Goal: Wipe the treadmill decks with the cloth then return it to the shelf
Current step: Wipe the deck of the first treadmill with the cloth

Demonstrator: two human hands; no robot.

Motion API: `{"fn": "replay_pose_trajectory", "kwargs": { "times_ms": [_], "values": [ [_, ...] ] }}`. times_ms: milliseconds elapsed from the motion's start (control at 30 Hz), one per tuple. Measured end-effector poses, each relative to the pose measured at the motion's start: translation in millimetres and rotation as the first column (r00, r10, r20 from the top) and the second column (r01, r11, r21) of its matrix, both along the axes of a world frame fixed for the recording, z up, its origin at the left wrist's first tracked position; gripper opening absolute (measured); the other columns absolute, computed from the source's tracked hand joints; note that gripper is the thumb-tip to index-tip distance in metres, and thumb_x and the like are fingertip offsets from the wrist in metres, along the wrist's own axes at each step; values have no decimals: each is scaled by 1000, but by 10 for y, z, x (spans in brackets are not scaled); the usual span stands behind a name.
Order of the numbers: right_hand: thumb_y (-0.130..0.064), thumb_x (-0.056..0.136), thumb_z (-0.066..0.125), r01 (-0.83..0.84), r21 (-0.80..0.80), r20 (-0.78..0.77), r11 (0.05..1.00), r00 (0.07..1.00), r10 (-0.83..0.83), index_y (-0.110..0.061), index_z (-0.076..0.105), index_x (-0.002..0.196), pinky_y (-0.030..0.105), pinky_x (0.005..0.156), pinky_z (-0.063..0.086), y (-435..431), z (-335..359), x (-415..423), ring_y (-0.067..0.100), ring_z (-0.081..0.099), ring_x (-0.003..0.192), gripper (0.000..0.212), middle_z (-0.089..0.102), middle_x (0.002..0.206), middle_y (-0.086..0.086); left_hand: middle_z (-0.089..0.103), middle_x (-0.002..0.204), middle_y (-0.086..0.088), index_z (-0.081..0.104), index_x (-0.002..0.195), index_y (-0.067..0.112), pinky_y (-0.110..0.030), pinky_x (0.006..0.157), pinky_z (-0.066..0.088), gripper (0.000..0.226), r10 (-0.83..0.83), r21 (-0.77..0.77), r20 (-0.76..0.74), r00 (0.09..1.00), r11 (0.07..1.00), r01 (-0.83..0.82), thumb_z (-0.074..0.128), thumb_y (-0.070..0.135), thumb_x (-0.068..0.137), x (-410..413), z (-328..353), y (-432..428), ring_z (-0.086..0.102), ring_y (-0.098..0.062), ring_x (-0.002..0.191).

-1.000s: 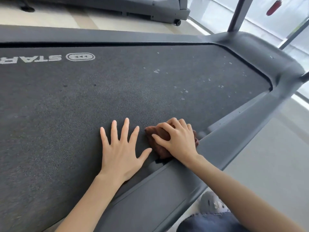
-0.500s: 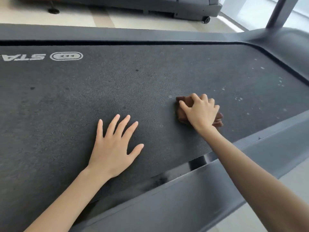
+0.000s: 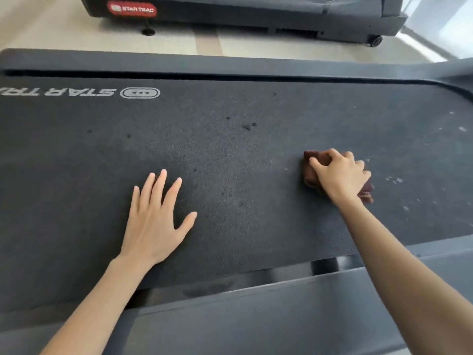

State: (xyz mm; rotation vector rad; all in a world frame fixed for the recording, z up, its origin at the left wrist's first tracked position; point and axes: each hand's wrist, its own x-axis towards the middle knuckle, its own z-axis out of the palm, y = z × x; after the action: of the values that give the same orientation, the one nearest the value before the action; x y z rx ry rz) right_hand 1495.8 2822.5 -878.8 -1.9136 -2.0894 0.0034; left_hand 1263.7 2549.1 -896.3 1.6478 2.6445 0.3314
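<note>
Gym floor, pale tiles; a second treadmill (image 3: 256,19) stands at the top of the frame with a red logo plate.

Head view: the near treadmill's dark belt (image 3: 230,149) fills most of the frame, grey side rails above and below it. Dark spots sit near the belt's centre; pale flecks (image 3: 394,180) lie toward the right end.

Left hand (image 3: 156,216): flat on the belt, fingers spread wide, holding nothing; apparently a brace.

Right hand (image 3: 340,175): fingers curled down over the cloth (image 3: 311,172), pressing it onto the belt. The cloth is brown and bunched, showing past the thumb side and under the wrist. It sits right of centre, just beside the pale flecks.

Handling, judged: the cloth looks soft, light and limp. It will fold and drag on the textured belt rather than slide. Best held from above with the palm over the bunch, fingers pinning the leading edge.

Progress, judged: wiping under way, flecked right end not yet done. Shelf not in view.
</note>
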Motion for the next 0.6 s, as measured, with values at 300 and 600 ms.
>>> {"fn": "replay_pose_trajectory", "kwargs": {
  "times_ms": [300, 600],
  "values": [
    [-60, 86, 44, -574, 82, 95, 815, 818, 567, -29, 62, 107, 40, 78, 33, -1177, -37, -1185, 32, 48, 95, 42, 57, 107, 5, 29, 151, -12, 34, 143, 15, -53, 113, 18, 79, -7, -123, -55, 998, 992, 0, 17, 63, 82, -51, 26, 23, 21, -32, 141],
    [-60, 84, 50, -483, 20, 156, 875, 866, 475, -28, 63, 106, 42, 84, 35, -452, 37, -1333, 34, 48, 104, 41, 58, 107, 6, 30, 150, -14, 35, 143, 15, -62, 109, 17, 81, -35, -129, -32, 999, 991, 31, 18, 65, 81, -482, -11, 86, 19, -38, 140]
  ]
}}
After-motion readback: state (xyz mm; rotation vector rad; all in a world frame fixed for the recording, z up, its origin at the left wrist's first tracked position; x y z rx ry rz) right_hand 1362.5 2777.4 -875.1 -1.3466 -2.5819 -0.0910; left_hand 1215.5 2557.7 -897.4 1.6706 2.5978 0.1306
